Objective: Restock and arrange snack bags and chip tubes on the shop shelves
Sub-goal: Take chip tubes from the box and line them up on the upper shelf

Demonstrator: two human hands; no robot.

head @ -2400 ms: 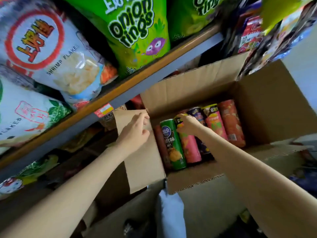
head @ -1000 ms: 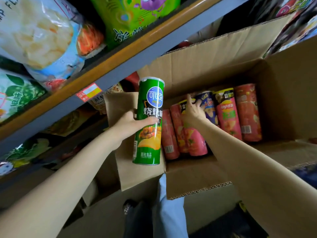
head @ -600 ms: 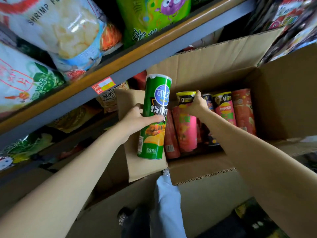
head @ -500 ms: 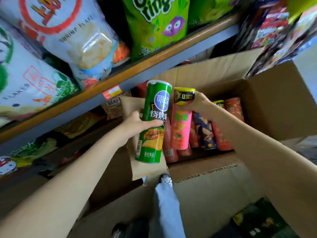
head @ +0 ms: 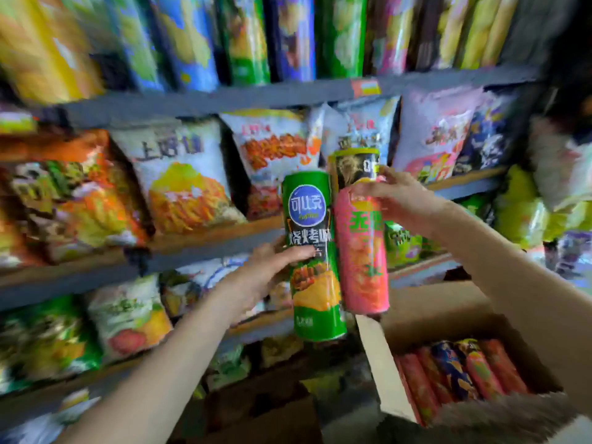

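1. My left hand [head: 256,277] wraps the middle of the green tube [head: 312,254], fingers curled across its label, and holds it upright in the air before the shelves [head: 205,241].
2. My right hand [head: 397,195] grips the pink tube [head: 360,248] near its dark top, thumb and fingers round it. The pink tube hangs a little tilted, its side touching or just beside the green tube; I cannot tell which.
3. I judge the step in hand to be the carry from carton to shelf: both tubes are out of the box [head: 394,389] and raised, neither yet set down.
4. The next move, as I see it, calls for finding a free slot among the upright tubes [head: 288,36] on the top shelf, near its front edge, and standing each one label forward.
5. More tubes [head: 455,373] lie side by side in the box at lower right, so restocking is far from done, I think.
6. Writing: the green tube bears a blue round badge reading 可比克 and large white characters 烧烤味 beneath. The pink tube shows green characters, the first like 无; the rest is blurred.
7. A white bag [head: 179,174] on the middle shelf reads 上好佳; other bags are too smeared to read.
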